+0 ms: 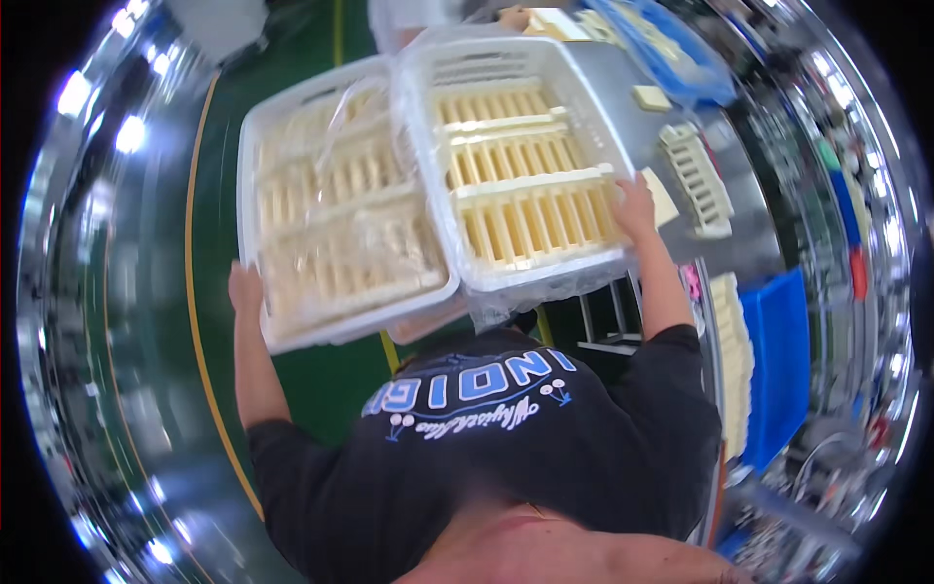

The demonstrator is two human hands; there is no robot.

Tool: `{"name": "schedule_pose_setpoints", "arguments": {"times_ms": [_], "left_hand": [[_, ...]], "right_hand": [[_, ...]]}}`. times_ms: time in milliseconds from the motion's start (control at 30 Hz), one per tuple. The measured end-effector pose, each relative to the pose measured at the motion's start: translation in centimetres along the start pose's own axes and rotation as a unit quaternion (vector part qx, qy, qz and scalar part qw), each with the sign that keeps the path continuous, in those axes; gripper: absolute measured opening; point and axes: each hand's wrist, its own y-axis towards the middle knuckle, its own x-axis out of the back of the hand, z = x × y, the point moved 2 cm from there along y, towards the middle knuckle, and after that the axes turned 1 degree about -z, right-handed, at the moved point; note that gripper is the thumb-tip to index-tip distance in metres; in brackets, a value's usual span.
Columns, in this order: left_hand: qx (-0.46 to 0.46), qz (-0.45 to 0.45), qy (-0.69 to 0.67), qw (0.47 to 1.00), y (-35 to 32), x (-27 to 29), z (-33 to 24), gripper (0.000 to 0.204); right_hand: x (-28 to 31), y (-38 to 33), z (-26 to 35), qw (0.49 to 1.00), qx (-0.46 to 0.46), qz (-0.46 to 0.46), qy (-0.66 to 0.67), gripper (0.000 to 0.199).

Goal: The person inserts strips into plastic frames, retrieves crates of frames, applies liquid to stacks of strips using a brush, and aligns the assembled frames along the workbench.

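Two white plastic crates are side by side in front of me. The left crate [249, 185] holds rows of cream slotted plastic parts under crinkled clear film [365, 238]. Similar cream parts [516, 161] lie uncovered in rows in the right crate [595, 86], with film bunched along its near and left edges. My left hand [246, 287] grips the outer side of the left crate near its front corner; its fingertips are hidden. At the right crate's outer rim, my right hand [634, 206] is closed, thumb over the edge.
A metal worktable [744, 195] runs along the right, bearing a cream slotted part [696, 180] and a blue film-lined bin [671, 49]. Nearer stands a blue container [775, 370] beside stacked cream pieces [730, 350]. Green floor with a yellow line [191, 243] lies left. Another person's hand [514, 18] shows at the far side.
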Motion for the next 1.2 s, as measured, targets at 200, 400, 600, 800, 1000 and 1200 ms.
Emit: {"name": "schedule_pose_setpoints", "arguments": {"times_ms": [200, 400, 600, 800, 1000, 1200], "left_hand": [[-0.039, 0.008, 0.022, 0.999, 0.2, -1.0, 0.2, 0.033], [-0.035, -0.025, 0.2, 0.979, -3.0, 3.4, -9.9, 0.043], [-0.407, 0.062, -0.047, 0.91, -8.4, -0.3, -24.9, 0.054], [-0.657, 0.229, -0.07, 0.715, -20.1, -6.0, -40.0, 0.064], [-0.703, 0.227, -0.075, 0.67, -22.2, -9.8, -49.1, 0.061], [-0.703, 0.273, -0.148, 0.639, -23.2, -14.7, -61.1, 0.049]], "right_hand": [[0.0, -0.9, -1.9, 0.999, -0.009, -0.028, -0.043, 0.038], [1.4, -3.6, 1.2, 0.996, -0.046, -0.051, -0.064, 0.036], [1.3, -6.3, 2.5, 0.987, 0.093, -0.059, 0.114, 0.032], [5.8, -6.0, -5.8, 0.946, 0.067, -0.214, 0.235, 0.028], [8.0, -5.7, -21.7, 0.963, -0.174, -0.071, 0.192, 0.028], [0.6, -2.4, -28.7, 0.893, -0.274, 0.199, 0.298, 0.028]]}}
